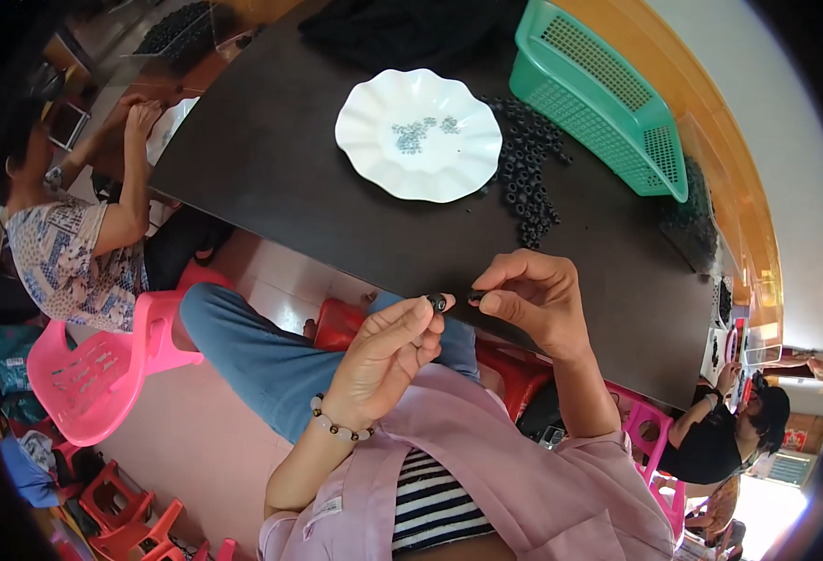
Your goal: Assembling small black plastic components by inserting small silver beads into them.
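My left hand (388, 348) pinches a small black ring-shaped part (437, 302) between thumb and forefinger, its round opening facing right. Close by on the right, my right hand (537, 297) holds a small dark piece (476, 295) at its fingertips; its exact kind is too small to make out. Both hands are over my lap, at the table's near edge, a short gap apart. Beyond them a white scalloped plate (364, 154) carries many tiny clear or greyish bits (413, 136). A loose heap of black ring-shaped parts (526, 173) lies right of the plate.
A green plastic basket (603, 126) stands at the far right of the dark table (280, 140), near a clear bin of black parts (692, 224). Black cloth lies at the back. One person (75, 238) sits left by a pink chair (93, 374), another (729, 430) at the right.
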`<state>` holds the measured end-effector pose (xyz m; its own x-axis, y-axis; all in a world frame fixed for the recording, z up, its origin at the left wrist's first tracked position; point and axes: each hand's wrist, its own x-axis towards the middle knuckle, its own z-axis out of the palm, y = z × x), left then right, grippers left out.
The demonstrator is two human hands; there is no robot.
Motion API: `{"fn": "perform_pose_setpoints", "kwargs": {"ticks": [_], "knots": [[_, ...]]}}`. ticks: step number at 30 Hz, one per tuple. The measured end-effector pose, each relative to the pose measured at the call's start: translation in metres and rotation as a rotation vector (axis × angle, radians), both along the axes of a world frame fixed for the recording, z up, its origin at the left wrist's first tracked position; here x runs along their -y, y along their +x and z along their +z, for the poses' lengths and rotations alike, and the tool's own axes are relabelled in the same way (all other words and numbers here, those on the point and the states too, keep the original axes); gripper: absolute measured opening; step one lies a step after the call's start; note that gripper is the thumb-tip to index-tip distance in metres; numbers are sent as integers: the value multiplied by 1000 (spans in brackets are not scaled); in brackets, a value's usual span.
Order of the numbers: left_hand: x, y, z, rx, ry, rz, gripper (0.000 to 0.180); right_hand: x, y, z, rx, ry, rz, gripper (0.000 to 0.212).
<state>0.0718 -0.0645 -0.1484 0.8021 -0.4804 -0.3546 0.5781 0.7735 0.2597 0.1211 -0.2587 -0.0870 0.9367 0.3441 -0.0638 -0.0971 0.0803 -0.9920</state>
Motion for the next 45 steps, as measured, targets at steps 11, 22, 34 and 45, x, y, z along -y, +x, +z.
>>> {"fn": "perform_pose_setpoints", "kwargs": {"ticks": [11, 22, 34, 45], "knots": [[-5, -4, -3, 13, -1, 24, 16, -16, -1, -2, 252, -156, 74, 17], [-2, -3, -4, 16, 19, 22, 16, -15, 1, -3, 306, -255, 87, 16], [-10, -1, -5, 95, 165, 43, 13, -15, 5, -1, 172, -230, 171, 24], [-15, -3, -8, 192, 227, -4, 20, -21, 19, -18, 312, -107, 463, 38]]}}
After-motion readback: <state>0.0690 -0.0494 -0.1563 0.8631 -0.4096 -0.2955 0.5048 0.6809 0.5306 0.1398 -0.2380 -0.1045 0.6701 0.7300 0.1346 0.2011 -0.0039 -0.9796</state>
